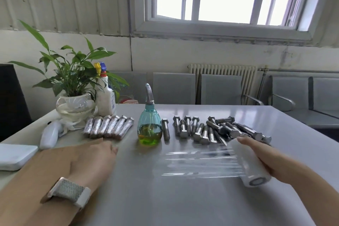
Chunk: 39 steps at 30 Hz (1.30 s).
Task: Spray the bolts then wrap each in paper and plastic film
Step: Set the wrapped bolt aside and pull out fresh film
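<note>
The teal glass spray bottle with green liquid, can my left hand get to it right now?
Probably yes: the left hand lies open on brown paper, with bare table between it and the bottle.

Brown paper [55, 154] mostly hidden under left hand [91, 159] and forearm. Film roll [249, 165] motion-blurred; right hand [260, 154] covers its far side. White spray bottle [105, 97] label unreadable.

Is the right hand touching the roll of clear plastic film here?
Touching. The head view shows the right hand with fingers curled over the roll of clear plastic film, a stretched sheet trailing left from it across the grey table.
</note>
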{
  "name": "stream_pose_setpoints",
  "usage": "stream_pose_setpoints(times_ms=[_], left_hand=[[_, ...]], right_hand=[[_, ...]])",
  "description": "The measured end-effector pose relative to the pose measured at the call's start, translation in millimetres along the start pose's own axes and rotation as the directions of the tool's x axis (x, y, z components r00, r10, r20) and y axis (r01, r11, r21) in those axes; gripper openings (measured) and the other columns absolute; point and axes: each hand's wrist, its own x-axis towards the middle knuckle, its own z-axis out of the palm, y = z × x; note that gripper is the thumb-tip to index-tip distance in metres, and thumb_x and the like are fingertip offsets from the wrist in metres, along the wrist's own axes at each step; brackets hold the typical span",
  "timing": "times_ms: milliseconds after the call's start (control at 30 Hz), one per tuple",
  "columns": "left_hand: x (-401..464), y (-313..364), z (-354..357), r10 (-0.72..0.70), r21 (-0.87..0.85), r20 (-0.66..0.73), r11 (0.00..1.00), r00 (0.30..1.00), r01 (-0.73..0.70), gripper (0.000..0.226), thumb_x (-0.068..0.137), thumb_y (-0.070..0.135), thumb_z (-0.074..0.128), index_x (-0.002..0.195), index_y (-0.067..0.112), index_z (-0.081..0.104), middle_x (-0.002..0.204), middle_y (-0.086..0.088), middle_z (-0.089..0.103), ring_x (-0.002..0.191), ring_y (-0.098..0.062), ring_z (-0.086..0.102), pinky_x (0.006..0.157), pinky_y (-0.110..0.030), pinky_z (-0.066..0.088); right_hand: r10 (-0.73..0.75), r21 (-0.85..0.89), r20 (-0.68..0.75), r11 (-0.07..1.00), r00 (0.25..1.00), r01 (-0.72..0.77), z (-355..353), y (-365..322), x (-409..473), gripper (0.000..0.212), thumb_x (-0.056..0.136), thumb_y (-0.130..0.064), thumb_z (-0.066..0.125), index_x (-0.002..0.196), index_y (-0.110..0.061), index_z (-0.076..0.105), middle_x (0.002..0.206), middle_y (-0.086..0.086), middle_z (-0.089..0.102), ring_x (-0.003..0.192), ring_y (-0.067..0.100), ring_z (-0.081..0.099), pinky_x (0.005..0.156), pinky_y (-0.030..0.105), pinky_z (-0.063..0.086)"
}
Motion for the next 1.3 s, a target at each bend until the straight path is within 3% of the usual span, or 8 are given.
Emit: stream_pose_setpoints(times_ms=[67,167,267,367,500,767,1033,1300], left_hand=[[-12.9,4.3,3.9,0.070,0.168,0.000,0.983,0.998,-0.069,0.033,0.102,0.045,0.027,0.094,0.025,0.051,0.107,0.000,0.066,0.103,-0.024,0.063,0.075,-0.032,0.043],[-28.3,10.2,5.1,0.138,0.270,-0.032,0.955,0.990,-0.124,0.029,0.103,0.043,0.028,0.101,0.028,0.053,0.107,0.003,0.068,0.102,-0.019,0.067,0.074,-0.030,0.047],[-39.0,11.8,6.8,0.264,0.247,-0.166,0.944,0.950,-0.219,0.017,0.085,0.017,0.070,0.071,0.014,0.061,0.059,-0.010,0.066,0.051,-0.030,0.067,0.047,-0.033,0.048],[-40.3,4.4,15.8,0.360,0.229,-0.340,0.928,0.869,-0.295,0.024,0.069,0.013,0.065,0.048,0.010,0.053,0.031,-0.008,0.046,0.022,-0.029,0.047,0.034,-0.030,0.040],[-41.0,0.4,23.3,0.376,0.226,-0.396,0.924,0.838,-0.308,0.036,0.080,0.025,0.037,0.051,0.010,0.052,0.033,-0.008,0.045,0.024,-0.026,0.048,0.039,-0.030,0.043],[-39.6,1.0,22.6,0.313,0.180,-0.339,0.947,0.887,-0.265,0.034,0.081,0.029,0.034,0.060,0.012,0.054,0.049,-0.010,0.053,0.034,-0.029,0.055,0.039,-0.029,0.041],[-41.2,4.2,14.9,0.370,0.151,-0.286,0.928,0.884,-0.340,0.005,0.083,0.020,0.051,0.088,0.022,0.051,0.069,-0.001,0.050,0.054,-0.030,0.057,0.050,-0.034,0.040],[-43.9,15.5,4.6,0.420,0.107,-0.208,0.907,0.883,-0.406,0.047,0.046,-0.001,0.086,0.063,0.029,0.054,0.066,0.005,0.047,0.053,-0.013,0.021,0.048,-0.024,0.025]], right_hand=[[0.006,-0.220,-0.011,0.975,1.000,-0.008,-8.7,3.7,-1.3,0.038,0.085,-0.052,0.067,0.103,-0.018,0.063,0.105,0.007,0.063,0.092,0.025,0.062,0.082,0.037,0.048],[-0.098,-0.591,-0.002,0.803,0.995,0.078,-16.4,5.7,-1.2,0.060,0.088,-0.064,0.054,0.115,-0.011,0.059,0.101,-0.001,0.059,0.089,0.013,0.056,0.069,0.025,0.041],[-0.130,-0.726,-0.023,0.684,0.991,0.073,-16.2,8.9,-1.4,0.071,0.091,-0.067,0.046,0.127,-0.006,0.049,0.115,0.003,0.055,0.100,0.019,0.053,0.071,0.029,0.037],[-0.119,-0.753,-0.048,0.657,0.992,0.043,-18.7,13.7,8.1,0.066,0.097,-0.062,0.036,0.129,-0.006,0.048,0.130,0.012,0.056,0.112,0.026,0.052,0.083,0.032,0.035],[-0.123,-0.802,-0.033,0.595,0.992,0.047,-16.8,14.2,12.9,0.059,0.101,-0.053,0.036,0.128,-0.004,0.050,0.133,0.016,0.054,0.119,0.028,0.052,0.085,0.031,0.035],[-0.147,-0.861,-0.016,0.504,0.989,0.061,-17.5,11.0,10.3,0.059,0.095,-0.063,0.040,0.124,-0.012,0.051,0.122,0.010,0.060,0.105,0.025,0.056,0.075,0.029,0.035],[-0.146,-0.902,-0.026,0.429,0.989,0.040,-20.5,10.2,8.9,0.063,0.089,-0.074,0.036,0.116,-0.019,0.048,0.120,0.007,0.061,0.098,0.022,0.053,0.077,0.032,0.039],[-0.169,-0.904,-0.020,0.424,0.985,0.055,-17.7,10.8,5.4,0.068,0.088,-0.076,0.034,0.124,-0.021,0.049,0.131,0.006,0.057,0.117,0.026,0.053,0.093,0.036,0.043]])
